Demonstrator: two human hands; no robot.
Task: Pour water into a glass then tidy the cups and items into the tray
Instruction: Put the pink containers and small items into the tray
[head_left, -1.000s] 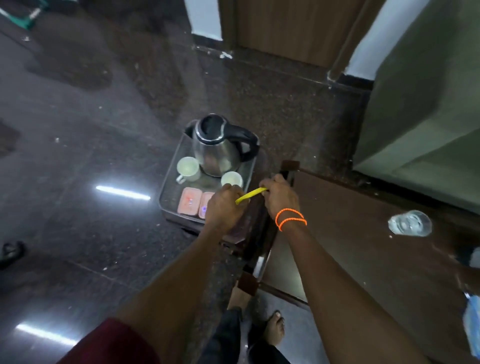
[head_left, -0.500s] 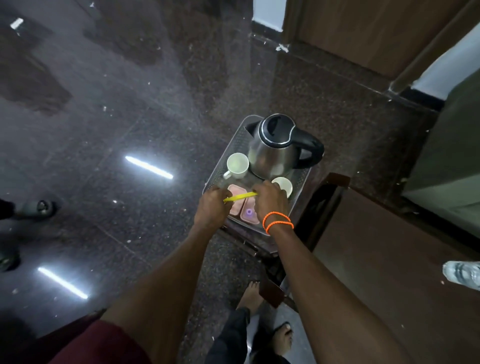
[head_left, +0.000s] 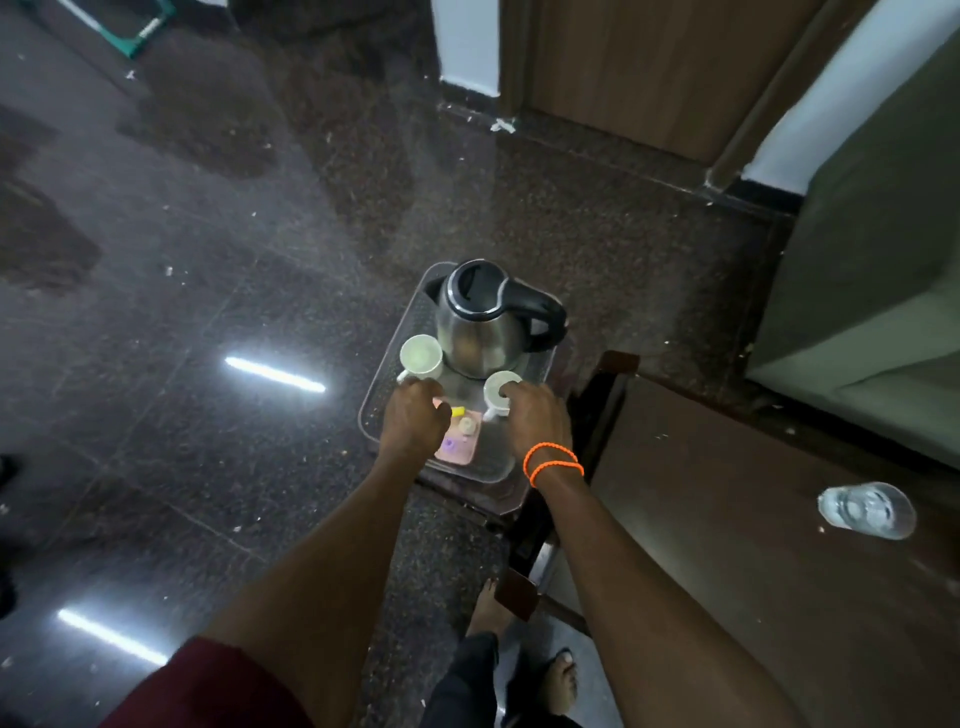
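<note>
A clear plastic tray (head_left: 376, 410) sits on a small dark stand. It holds a steel kettle (head_left: 483, 322) with a black lid and handle, two white cups and pink packets (head_left: 460, 447). My left hand (head_left: 415, 423) is curled over the tray's near left, just below the left cup (head_left: 421, 356), with the end of a yellow stick (head_left: 458, 412) poking out of its fingers. My right hand (head_left: 537, 421), with orange bands on the wrist, has its fingers at the rim and handle of the right cup (head_left: 500, 391). A glass of water (head_left: 865, 510) stands on the brown table (head_left: 727, 519) at the right.
The floor is dark polished stone with light reflections. A wooden door (head_left: 649, 67) is at the back and a grey-green block (head_left: 872, 291) at the right. My bare feet (head_left: 558, 675) stand between the stand and the table edge.
My right hand has let go of the yellow stick and moved to the right cup. My left hand has lowered with the stick onto the packets. The view has swung, so the glass is in sight again.
</note>
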